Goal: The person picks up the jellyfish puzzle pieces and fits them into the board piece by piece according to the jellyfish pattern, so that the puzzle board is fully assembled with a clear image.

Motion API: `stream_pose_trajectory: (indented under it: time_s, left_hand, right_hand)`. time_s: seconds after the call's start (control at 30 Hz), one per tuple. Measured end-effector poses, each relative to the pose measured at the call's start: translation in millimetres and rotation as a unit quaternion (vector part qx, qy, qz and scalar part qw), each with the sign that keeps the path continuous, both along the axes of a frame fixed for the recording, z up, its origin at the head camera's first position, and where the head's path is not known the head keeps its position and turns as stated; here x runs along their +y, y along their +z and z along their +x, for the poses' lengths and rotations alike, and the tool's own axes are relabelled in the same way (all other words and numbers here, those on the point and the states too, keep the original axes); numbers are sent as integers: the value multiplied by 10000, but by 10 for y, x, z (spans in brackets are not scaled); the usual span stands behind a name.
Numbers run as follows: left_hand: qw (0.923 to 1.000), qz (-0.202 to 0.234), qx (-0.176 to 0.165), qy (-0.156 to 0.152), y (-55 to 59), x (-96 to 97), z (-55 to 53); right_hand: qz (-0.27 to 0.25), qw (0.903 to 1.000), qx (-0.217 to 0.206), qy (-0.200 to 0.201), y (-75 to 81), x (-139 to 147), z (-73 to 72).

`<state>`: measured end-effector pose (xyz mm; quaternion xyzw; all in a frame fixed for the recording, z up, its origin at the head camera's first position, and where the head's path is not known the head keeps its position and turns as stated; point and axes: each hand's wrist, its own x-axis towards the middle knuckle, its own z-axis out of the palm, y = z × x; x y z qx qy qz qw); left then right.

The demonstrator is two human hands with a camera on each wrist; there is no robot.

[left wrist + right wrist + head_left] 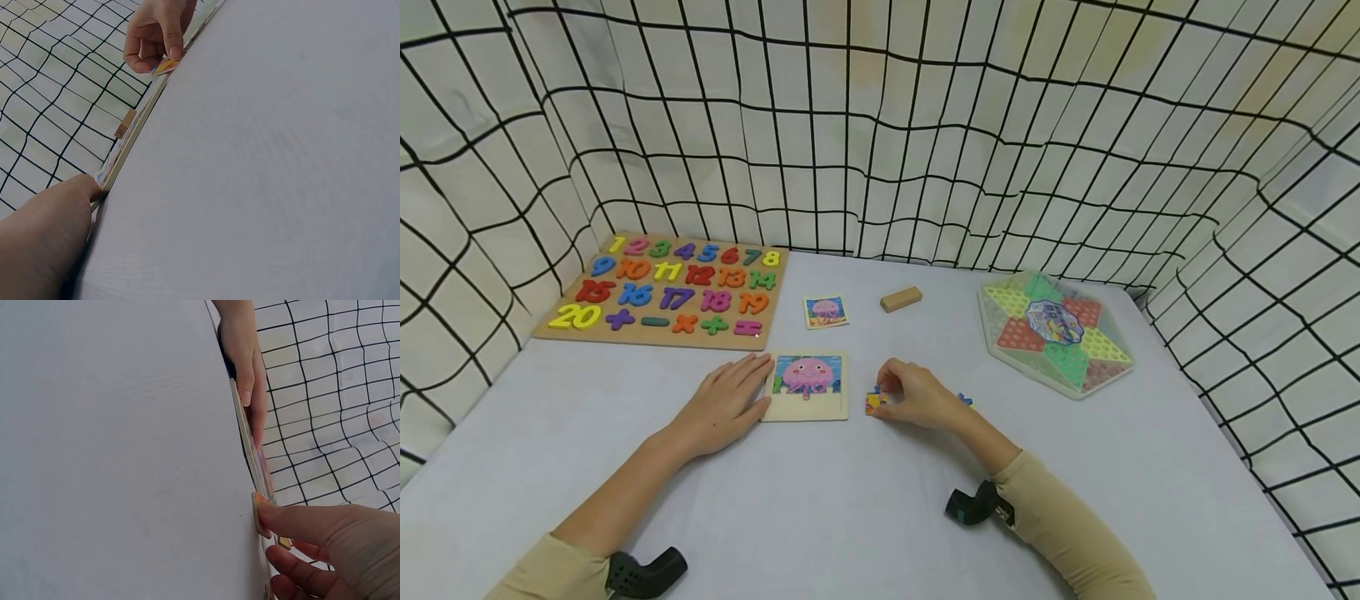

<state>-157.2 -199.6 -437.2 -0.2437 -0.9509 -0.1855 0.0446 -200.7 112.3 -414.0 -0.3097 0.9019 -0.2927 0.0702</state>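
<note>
Pinching: right hand (917, 398), thumb and fingertips gripping a yellow-and-blue puzzle piece (874, 403) just off the tray's right side; a second yellow edge shows by the fingers in the right wrist view, same piece or another, cannot tell.
Steadying side: left hand (724, 406), fingers extended and touching the left edge of the puzzle tray (805, 410), grasp released.
Number board: wooden board (647, 335), left rear; coloured numerals legible, 1 to 8 in the top row, 9 to 14, 15 to 19, then 20 in yellow; beside 20, a purple sign too small to be sure of, then minus, times, plus, equals.
Hexagonal case: clear-lidded case (1108, 374), right rear; red, green and yellow triangles inside, plus paler sections; oval label (1055, 322) at centre, lettering too small to read.
Puzzle tray: pale frame, pink sea creature on blue inside; lower strip bare.
Card: small picture card (826, 312) behind the tray, similar pink creature.
Block: plain wooden block (901, 299), right of the card.
Blue bit: blue piece (966, 400) by the right wrist, mostly hidden.
Ground: white tabletop (820, 508), black netting (865, 158) around.
</note>
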Motion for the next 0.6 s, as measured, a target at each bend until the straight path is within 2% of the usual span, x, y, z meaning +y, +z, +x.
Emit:
stream_pose_trajectory:
  time_s: [0.2, 0.6]
  left_hand:
    - [10000, 30, 18, -13, -2, 5, 6]
    - [9999, 70, 147, -16, -13, 1, 5]
  right_hand:
    - [-241, 9997, -77, 44, -4, 10, 18]
    - [-484, 9980, 102, 387, 33, -3, 31]
